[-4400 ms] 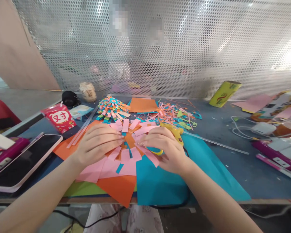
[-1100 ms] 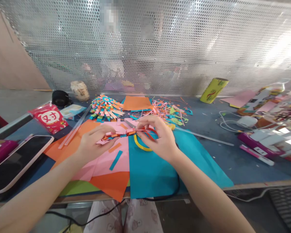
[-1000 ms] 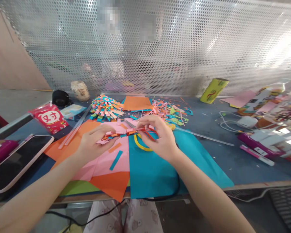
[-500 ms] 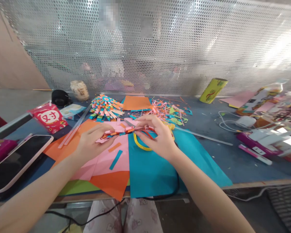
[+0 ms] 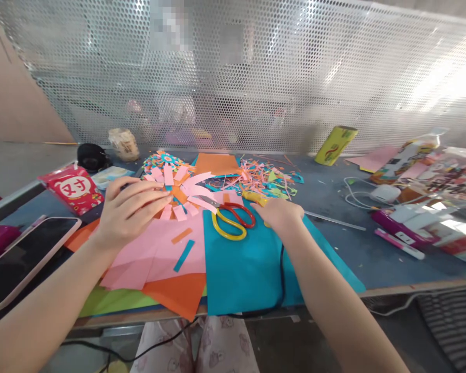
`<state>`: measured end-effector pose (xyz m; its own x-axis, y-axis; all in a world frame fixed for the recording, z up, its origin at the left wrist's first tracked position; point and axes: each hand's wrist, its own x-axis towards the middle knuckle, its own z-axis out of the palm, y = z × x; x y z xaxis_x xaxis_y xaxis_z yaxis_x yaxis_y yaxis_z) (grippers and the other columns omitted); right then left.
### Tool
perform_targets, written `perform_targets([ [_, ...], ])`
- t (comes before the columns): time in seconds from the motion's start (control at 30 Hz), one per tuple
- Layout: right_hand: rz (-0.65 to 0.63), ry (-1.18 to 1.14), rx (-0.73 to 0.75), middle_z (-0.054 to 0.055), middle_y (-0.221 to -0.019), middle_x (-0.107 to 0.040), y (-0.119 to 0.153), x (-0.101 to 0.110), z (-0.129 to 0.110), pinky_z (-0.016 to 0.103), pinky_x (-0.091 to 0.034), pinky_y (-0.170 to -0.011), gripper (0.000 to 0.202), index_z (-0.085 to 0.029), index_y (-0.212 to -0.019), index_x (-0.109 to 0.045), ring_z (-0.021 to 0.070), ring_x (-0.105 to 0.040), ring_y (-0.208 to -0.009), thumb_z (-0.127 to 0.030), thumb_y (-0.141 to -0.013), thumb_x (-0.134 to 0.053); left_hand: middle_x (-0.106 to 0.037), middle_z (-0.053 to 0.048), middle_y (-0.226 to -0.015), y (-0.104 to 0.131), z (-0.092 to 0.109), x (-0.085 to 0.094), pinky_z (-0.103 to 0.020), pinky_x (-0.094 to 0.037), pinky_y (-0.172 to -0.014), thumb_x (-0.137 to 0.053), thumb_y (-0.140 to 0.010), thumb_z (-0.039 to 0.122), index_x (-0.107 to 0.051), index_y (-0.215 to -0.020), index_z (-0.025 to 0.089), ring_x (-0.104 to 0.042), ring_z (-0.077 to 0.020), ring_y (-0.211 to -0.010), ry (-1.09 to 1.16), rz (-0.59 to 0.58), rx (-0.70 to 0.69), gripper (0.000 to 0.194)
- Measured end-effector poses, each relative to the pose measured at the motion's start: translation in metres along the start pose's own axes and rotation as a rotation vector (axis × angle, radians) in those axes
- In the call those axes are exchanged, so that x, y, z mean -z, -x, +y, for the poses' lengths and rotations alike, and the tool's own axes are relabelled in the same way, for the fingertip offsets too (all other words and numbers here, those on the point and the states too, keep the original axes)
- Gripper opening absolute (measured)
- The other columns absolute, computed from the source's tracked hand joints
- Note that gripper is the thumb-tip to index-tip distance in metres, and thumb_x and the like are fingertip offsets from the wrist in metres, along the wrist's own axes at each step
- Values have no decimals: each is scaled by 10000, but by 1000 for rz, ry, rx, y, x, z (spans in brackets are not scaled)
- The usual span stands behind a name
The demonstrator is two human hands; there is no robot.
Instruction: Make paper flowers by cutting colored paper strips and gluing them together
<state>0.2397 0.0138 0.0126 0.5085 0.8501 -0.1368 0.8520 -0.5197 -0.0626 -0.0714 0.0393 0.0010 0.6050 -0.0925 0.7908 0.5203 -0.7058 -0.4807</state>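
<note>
My left hand [image 5: 134, 210] is closed on the edge of a paper flower [image 5: 179, 194] with pink and orange strips, tilted so its face shows. My right hand [image 5: 281, 215] is wrapped round a yellow hot glue gun [image 5: 255, 197], whose nozzle points left. A clear glue stick [image 5: 336, 221] sticks out behind it, and a black cord [image 5: 282, 274] runs down from it. Between my hands lie scissors [image 5: 231, 228] with one red and one yellow handle loop. Two loose strips, an orange strip [image 5: 181, 236] and a blue strip [image 5: 184, 256], rest on pink paper [image 5: 159, 248].
Blue paper [image 5: 243, 274] covers the front middle. Behind are a layered paper flower [image 5: 155, 160], orange sheets [image 5: 217, 165] and a heap of paper scraps [image 5: 256, 173]. A phone [image 5: 31, 259] and a red packet [image 5: 72, 189] lie left; a pink marker [image 5: 399, 244] lies right.
My right hand has left the flower and scissors and moved right onto the glue gun. The scissors now lie on the paper. My left hand has shifted left and turned the flower's face into view.
</note>
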Motion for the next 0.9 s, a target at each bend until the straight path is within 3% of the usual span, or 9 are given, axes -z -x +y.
perform_targets([
  [0.07,-79,37,20,207,-1136,-614,-5,-2,-3,477,-482,-693,568,-109,-1053,-649,367,-584,-1021,-561,-826,-389,-725,5,-950,0,-1,1,-398,-486,-775,-689,-710,72,-630,-999,248,-661,-207,-910,-21,-5,-26,343],
  [0.2,-53,36,50,178,-1120,-634,-11,-3,-4,455,-479,-702,520,-144,-1045,-660,355,-583,-1030,-532,-801,-414,-729,11,-945,-2,2,2,-383,-480,-759,-693,-712,78,-637,-981,246,-671,-200,-886,-20,-13,-55,322],
  [0.3,60,-37,35,196,-1047,-651,-9,3,2,437,-471,-709,503,-128,-1008,-659,351,-604,-976,-519,-770,-452,-728,30,-950,-4,3,4,-381,-483,-756,-696,-710,81,-634,-967,261,-673,-192,-878,-34,21,-36,319],
  [0.4,279,-251,80,173,-915,-663,-2,14,9,403,-468,-654,459,-142,-948,-627,320,-631,-843,-524,-752,-464,-728,27,-946,-6,1,5,-374,-491,-752,-696,-704,65,-634,-960,250,-673,-186,-872,-57,68,-31,321],
  [0.5,643,-504,332,85,-787,-617,5,21,12,349,-462,-582,344,-183,-919,-519,234,-600,-695,-468,-727,-508,-733,9,-910,-8,0,6,-369,-493,-740,-689,-703,43,-637,-951,218,-674,-183,-853,-77,115,-41,307],
  [0.57,813,-600,520,41,-743,-563,9,20,11,338,-458,-538,336,-202,-920,-443,195,-556,-610,-448,-707,-527,-735,5,-889,-10,1,7,-371,-493,-735,-700,-695,48,-637,-943,210,-675,-185,-842,-88,122,-46,303],
  [0.7,902,-553,792,47,-818,-531,15,10,4,345,-480,-554,304,-226,-943,-366,190,-551,-651,-391,-744,-526,-733,20,-906,-11,2,9,-361,-494,-731,-686,-714,59,-634,-951,232,-675,-173,-839,-93,95,-47,298],
  [0.9,955,-393,1000,77,-850,-532,22,2,-4,330,-501,-591,213,-233,-937,-352,227,-573,-786,-322,-814,-501,-725,51,-941,-10,3,9,-357,-477,-762,-680,-730,80,-622,-963,258,-666,-157,-880,-69,56,-64,298],
])
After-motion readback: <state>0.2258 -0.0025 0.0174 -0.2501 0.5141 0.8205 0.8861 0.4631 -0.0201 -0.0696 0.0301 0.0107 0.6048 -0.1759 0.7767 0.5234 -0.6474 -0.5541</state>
